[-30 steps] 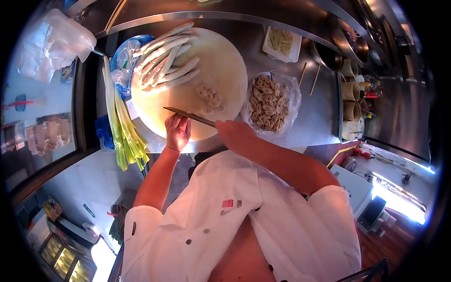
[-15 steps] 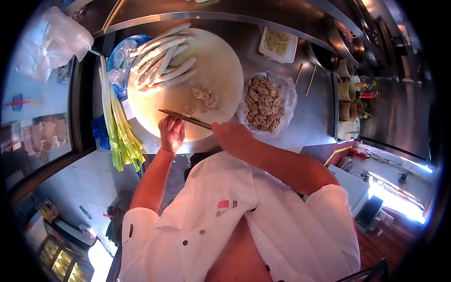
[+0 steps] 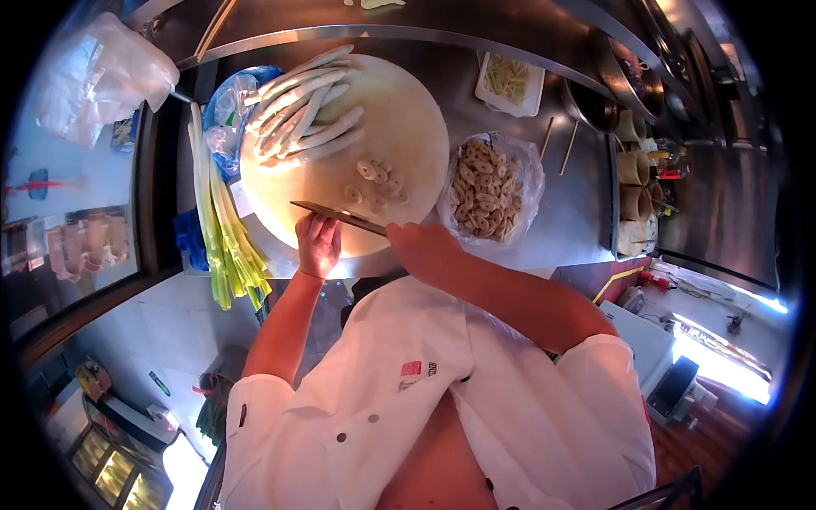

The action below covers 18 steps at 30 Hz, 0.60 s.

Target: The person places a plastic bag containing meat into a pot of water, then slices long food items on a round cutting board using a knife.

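My right hand (image 3: 415, 242) is closed round the handle of a cleaver (image 3: 340, 216), seen nearly edge-on over the near part of a round cutting board (image 3: 408, 102). Against the near side of the blade, my left hand (image 3: 319, 242) has its fingers curled; whatever they press on is hidden. Just beyond the blade lie several pale ring-like slices (image 3: 371, 170) with holes. Long whitish tubes (image 3: 310, 110) are heaped at the board's far left. Right of the board, a clear plastic bag (image 3: 538, 170) holds many similar slices (image 3: 484, 187).
Long green onions (image 3: 221, 229) hang over the counter's near edge at left, beside a blue bag (image 3: 225, 161). At the back right stand a white tray (image 3: 537, 89) of pale green strips and two chopsticks (image 3: 568, 149). A metal shelf edge (image 3: 408, 34) crosses the far side.
The whole view has shifted slightly, with the scene a little further right. Both hands and the cleaver keep nearly the same place on the board.
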{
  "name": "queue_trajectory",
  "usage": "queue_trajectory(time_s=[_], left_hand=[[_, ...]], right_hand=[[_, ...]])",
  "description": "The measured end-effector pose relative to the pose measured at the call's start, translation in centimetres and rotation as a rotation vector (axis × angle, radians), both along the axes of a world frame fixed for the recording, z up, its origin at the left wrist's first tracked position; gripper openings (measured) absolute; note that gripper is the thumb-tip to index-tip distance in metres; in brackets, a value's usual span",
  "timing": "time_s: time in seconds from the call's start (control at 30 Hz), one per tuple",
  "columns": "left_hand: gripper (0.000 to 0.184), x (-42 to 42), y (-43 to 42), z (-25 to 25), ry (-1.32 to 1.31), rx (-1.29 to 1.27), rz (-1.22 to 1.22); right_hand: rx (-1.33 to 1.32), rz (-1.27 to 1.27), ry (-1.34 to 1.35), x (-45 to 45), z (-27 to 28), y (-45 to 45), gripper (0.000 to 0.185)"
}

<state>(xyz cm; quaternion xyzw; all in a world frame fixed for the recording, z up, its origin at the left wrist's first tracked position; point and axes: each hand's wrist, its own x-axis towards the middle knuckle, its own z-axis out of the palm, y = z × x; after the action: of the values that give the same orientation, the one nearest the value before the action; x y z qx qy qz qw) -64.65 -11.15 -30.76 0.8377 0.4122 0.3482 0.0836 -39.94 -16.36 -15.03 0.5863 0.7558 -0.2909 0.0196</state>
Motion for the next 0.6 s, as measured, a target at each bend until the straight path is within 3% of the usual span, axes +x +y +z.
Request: queue_trajectory(time_s=[0.27, 0.6], left_hand=[[0.037, -0.4, 0.1, -0.3, 0.003, -0.06, -0.031], [0.043, -0.9, -0.2, 0.6, 0.059, -0.023, 0.004]], right_hand=[[0.118, -0.062, 0.16, -2.4, -7.3, 2.8, 0.012], [0.07, -0.065, 0.046, -0.8, -2.7, 1.5, 0.017]])
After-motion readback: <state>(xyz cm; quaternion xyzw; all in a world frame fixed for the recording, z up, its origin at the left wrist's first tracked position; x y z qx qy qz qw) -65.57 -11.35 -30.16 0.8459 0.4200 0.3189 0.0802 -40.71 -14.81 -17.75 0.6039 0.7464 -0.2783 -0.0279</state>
